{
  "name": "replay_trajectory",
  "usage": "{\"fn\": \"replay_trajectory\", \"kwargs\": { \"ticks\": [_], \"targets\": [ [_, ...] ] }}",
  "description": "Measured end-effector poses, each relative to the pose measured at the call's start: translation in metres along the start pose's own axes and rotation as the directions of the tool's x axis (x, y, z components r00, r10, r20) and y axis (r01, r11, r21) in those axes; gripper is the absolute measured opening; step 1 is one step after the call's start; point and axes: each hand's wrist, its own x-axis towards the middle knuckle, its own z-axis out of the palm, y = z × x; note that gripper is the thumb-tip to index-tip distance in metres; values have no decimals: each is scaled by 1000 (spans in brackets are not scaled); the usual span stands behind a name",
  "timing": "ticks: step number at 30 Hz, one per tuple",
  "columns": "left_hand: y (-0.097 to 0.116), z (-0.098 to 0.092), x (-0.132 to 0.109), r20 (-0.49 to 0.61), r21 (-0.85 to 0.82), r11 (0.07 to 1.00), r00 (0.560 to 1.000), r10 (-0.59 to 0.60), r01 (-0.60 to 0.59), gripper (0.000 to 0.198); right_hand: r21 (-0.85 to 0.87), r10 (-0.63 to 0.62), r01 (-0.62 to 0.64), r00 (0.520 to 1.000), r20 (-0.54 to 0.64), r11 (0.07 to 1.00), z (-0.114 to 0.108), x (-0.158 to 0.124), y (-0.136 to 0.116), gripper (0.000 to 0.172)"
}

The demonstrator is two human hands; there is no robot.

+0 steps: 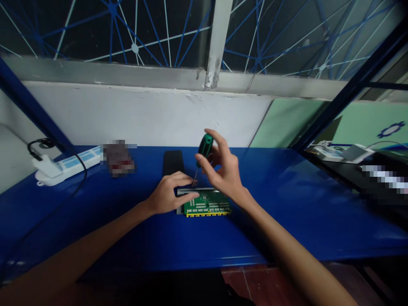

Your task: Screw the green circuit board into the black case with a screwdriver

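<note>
A screwdriver (205, 146) with a green and black handle is held in my right hand (225, 168), its thumb and fingers closed round the handle. The shaft points down, slightly tilted, and its tip comes close to a silver metal strip along the far edge of a green circuit board (199, 204). Whether the tip touches a screw is too small to tell. My left hand (168, 193) grips the board's left far side, thumb on the near side of the strip and fingers beyond it. Yellow connectors line the board's near edge.
The blue table (127, 238) carries a flat black case (173, 162) behind my left hand. Further left are a blurred-out item (118, 159) and a white power strip (70, 165) with a black cable. A wall and window stand behind; blue frame posts (331, 97) rise at both sides.
</note>
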Motion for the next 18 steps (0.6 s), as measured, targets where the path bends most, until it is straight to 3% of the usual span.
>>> {"fn": "replay_trajectory", "kwargs": {
  "ticks": [5,8,11,18],
  "targets": [
    [4,6,-5,134,164,982,988,75,-97,64,-35,63,-71,981,-186,997,-19,10,23,60],
    [4,10,-9,217,226,958,968,129,-179,80,-101,85,-109,973,-215,989,-27,13,40,59],
    [4,14,-11,235,272,936,959,160,-222,71,-124,117,-144,972,-205,982,-31,14,50,57],
    [7,15,-12,140,261,937,970,201,-232,51,-134,157,-190,962,-223,973,-33,15,56,57]
  ]
}}
